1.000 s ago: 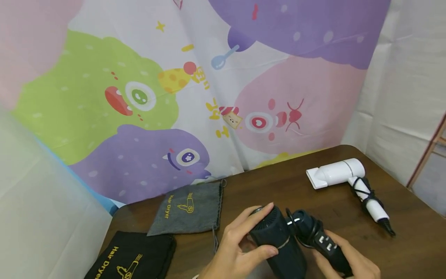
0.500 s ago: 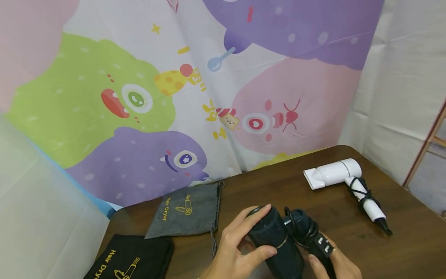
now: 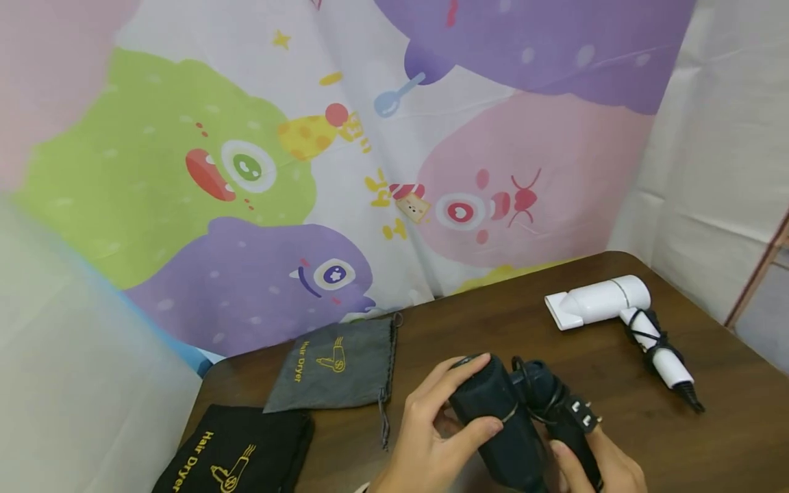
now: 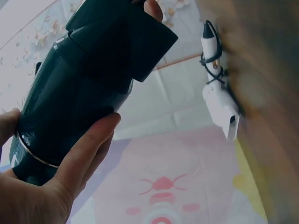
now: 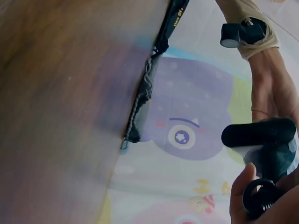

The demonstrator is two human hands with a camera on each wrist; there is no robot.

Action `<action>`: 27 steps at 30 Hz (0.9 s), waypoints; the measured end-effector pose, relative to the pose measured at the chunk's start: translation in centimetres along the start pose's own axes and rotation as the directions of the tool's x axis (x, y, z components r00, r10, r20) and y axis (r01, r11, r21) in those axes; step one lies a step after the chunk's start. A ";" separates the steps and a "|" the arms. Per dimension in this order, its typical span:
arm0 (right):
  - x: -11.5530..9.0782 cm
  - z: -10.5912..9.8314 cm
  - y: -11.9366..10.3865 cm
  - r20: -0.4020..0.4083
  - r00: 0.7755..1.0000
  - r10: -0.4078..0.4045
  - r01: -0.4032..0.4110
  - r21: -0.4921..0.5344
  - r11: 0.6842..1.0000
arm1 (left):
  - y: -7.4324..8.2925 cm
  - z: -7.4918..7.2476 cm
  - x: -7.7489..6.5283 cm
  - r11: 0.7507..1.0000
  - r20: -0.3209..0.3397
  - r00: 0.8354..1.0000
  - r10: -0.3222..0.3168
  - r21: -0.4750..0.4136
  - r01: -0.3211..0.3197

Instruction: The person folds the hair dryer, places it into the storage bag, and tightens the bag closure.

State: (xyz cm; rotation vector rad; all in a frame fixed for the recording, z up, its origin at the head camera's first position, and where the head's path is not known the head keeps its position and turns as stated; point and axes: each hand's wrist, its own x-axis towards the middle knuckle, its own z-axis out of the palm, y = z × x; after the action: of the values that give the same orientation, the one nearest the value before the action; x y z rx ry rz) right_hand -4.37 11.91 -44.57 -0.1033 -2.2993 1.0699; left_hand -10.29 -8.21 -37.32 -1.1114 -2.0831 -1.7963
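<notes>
Both hands hold a dark hair dryer [image 3: 502,424] above the near part of the table. My left hand [image 3: 422,431] grips its barrel, fingers over the vented end and thumb along the side. In the left wrist view the barrel slants upward, its flat nozzle [image 4: 152,46] at the top. My right hand [image 3: 607,465] holds the folded handle [image 3: 576,445], thumb on its near side. A black cord is wound about the handle joint, and a plug [image 3: 582,412] with metal prongs lies against the handle by the right fingers.
A white hair dryer [image 3: 604,301] with its cord wrapped round the handle lies at the table's back right. A grey drawstring pouch [image 3: 364,390] and a black pouch [image 3: 271,438], both printed "Hair Dryer", lie at left. A patterned cloth [image 3: 401,150] hangs behind the table [image 3: 468,322].
My right hand has shifted in toward the barrel and regripped lower on the handle. The plug has turned so its prongs show. My left hand keeps its grip; the head view moves slightly.
</notes>
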 end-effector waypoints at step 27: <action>3.4 -1.7 3.6 0.370 0.916 -0.154 -0.069 0.525 0.848 | -1.0 -1.9 0.7 0.958 0.076 0.961 -0.268 -0.088 0.274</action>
State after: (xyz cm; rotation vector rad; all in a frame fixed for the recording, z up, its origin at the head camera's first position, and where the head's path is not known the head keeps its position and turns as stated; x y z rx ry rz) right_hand -6.81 16.56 -44.68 0.4278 -2.2277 1.7995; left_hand -12.02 -9.62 -37.20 -0.9545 -2.3035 -2.0293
